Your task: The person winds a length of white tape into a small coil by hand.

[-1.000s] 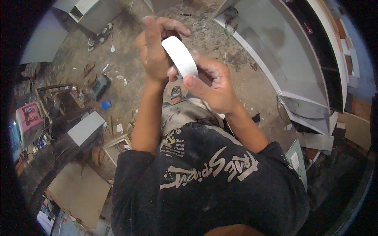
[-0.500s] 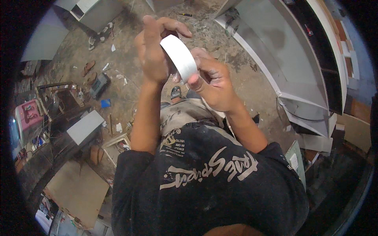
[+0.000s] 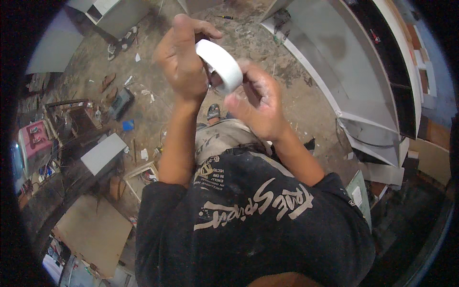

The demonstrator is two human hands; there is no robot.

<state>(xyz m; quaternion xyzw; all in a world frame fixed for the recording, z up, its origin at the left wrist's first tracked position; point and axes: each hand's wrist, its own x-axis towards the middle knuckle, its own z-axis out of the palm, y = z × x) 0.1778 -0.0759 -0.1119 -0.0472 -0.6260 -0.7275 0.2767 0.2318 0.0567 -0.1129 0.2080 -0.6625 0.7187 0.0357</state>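
Note:
A white roll of tape [image 3: 221,65] is held up in front of my chest, between both hands. My left hand [image 3: 184,57] wraps its fingers over the top and left side of the roll. My right hand [image 3: 256,103] touches the roll's lower right edge, thumb and fingertips pressed against it. Part of the roll is hidden behind my fingers. Below the hands I see my dark printed shirt [image 3: 253,215] and light trousers [image 3: 217,138].
The dusty concrete floor [image 3: 158,91] is littered with scraps, sandals [image 3: 122,40] and a dark tool [image 3: 119,103]. White cabinet panels [image 3: 344,62] stand at the right. A grey block [image 3: 103,153], a board [image 3: 93,229] and a cluttered bench [image 3: 38,148] lie at the left.
Both hands with the tape roll have shifted slightly up and left. My right fingers have slid along the roll's edge. The grip is otherwise the same.

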